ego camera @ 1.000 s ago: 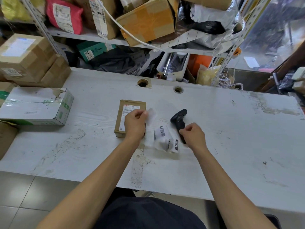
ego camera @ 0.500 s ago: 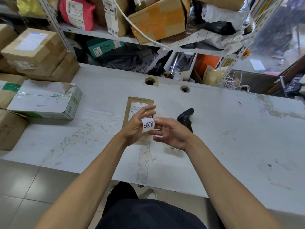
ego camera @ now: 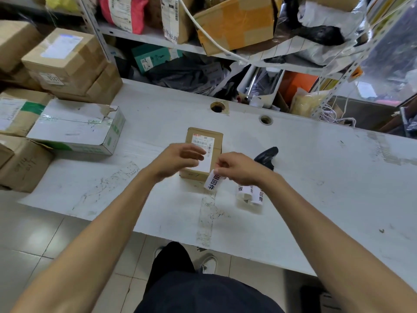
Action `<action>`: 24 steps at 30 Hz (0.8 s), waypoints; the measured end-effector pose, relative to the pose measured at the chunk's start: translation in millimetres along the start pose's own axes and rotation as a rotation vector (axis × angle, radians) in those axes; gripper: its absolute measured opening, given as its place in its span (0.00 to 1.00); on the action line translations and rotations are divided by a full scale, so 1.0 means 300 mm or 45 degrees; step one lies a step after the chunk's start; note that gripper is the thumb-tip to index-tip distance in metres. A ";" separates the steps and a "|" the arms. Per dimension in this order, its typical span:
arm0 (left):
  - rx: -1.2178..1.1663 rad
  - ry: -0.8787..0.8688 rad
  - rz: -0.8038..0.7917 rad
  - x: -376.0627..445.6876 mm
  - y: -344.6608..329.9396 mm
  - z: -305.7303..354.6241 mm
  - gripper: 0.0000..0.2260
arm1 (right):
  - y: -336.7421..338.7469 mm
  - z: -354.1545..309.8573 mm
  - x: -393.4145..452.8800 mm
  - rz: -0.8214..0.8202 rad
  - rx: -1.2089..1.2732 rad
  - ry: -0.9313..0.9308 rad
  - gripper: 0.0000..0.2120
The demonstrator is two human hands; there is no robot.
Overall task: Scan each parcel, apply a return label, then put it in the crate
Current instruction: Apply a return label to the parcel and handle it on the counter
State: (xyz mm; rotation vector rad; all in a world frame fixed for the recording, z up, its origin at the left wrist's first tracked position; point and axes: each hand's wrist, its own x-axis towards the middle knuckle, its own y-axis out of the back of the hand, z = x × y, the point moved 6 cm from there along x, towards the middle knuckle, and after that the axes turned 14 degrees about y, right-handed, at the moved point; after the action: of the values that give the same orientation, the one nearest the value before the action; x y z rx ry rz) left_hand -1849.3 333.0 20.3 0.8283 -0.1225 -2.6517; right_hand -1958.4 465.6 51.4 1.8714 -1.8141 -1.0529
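While hovering over the parcel (ego camera: pixel 204 152), left hand (ego camera: pixel 178 159) blurred, fingers loosely spread, gripping nothing. Right hand (ego camera: pixel 239 169) just beside, fingers pinching a return label (ego camera: pixel 213 182) that hangs at the parcel's near right corner. Parcel flat mid-worktop (ego camera: pixel 316 177), nearer the far edge, printed label up. Label roll (ego camera: pixel 249 195) on the worktop under the right wrist; black scanner (ego camera: pixel 267 155) lying beyond that hand. Boxes (ego camera: pixel 74 127) stacked at the left edge.

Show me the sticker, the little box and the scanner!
sticker (ego camera: pixel 213 182), head view, middle of its printed face.
little box (ego camera: pixel 216 137), head view, bare cardboard top.
scanner (ego camera: pixel 266 155), head view, black body.
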 end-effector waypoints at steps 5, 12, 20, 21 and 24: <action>0.688 -0.069 -0.112 0.013 -0.061 0.115 0.17 | 0.021 -0.078 0.065 -0.257 -0.323 0.079 0.13; 0.444 -0.019 0.161 0.020 -0.009 0.048 0.09 | 0.035 -0.007 0.077 0.143 -0.050 -0.063 0.11; -0.838 0.382 0.434 0.013 -0.024 -0.168 0.06 | -0.210 0.112 0.102 0.451 1.197 -0.444 0.10; -0.872 0.396 0.453 0.016 -0.032 -0.174 0.05 | -0.214 0.116 0.109 0.518 1.286 -0.454 0.07; -0.840 0.422 0.555 0.034 -0.032 -0.189 0.04 | -0.208 0.136 0.134 0.665 1.416 -0.480 0.03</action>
State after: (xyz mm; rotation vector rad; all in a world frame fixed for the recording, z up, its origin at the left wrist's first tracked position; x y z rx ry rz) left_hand -1827.9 339.8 -33.7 0.8626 0.5600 -1.9230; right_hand -1945.6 446.0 -29.9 1.4499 -3.2993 -0.1518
